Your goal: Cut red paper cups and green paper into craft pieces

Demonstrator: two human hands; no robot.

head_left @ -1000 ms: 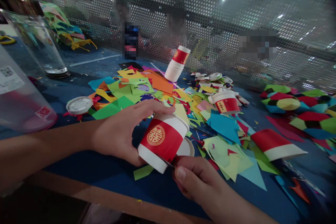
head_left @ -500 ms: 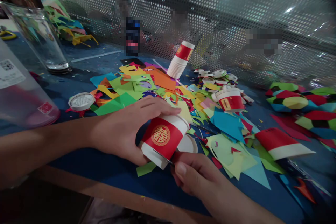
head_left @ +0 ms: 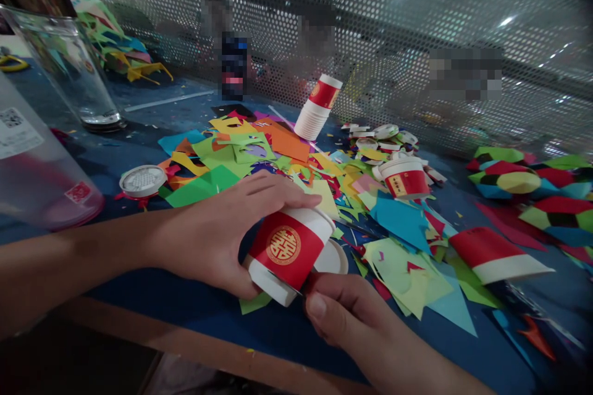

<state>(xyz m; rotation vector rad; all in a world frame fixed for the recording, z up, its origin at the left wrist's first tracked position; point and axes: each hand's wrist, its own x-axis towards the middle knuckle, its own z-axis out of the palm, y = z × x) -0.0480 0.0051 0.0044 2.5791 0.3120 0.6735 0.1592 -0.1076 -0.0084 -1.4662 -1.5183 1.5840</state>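
A paper cup [head_left: 296, 247], white with a red band and a gold round emblem, lies tilted before me. My left hand [head_left: 231, 228] curves over it, fingers on the far side and thumb at the near lower end. My right hand [head_left: 345, 308] is closed around a thin dark blade, mostly hidden, at the lower edge of the red band. A slit runs along that edge, and the white end strip [head_left: 273, 284] stands slightly apart from the band. Behind the cup lies a white round cup piece [head_left: 333, 256].
Coloured paper scraps [head_left: 250, 148] cover the middle of the blue table. A stack of cups [head_left: 319, 108], cut cup pieces [head_left: 498, 253] and another cup [head_left: 407, 178] lie beyond. A glass bottle [head_left: 78, 68] and plastic cup [head_left: 41, 166] stand left. Perforated metal mesh [head_left: 370, 43] rises behind.
The slit along the cup's red band has opened wider, and the white end strip has dropped a little. My right hand has shifted slightly down; my left hand keeps its hold.
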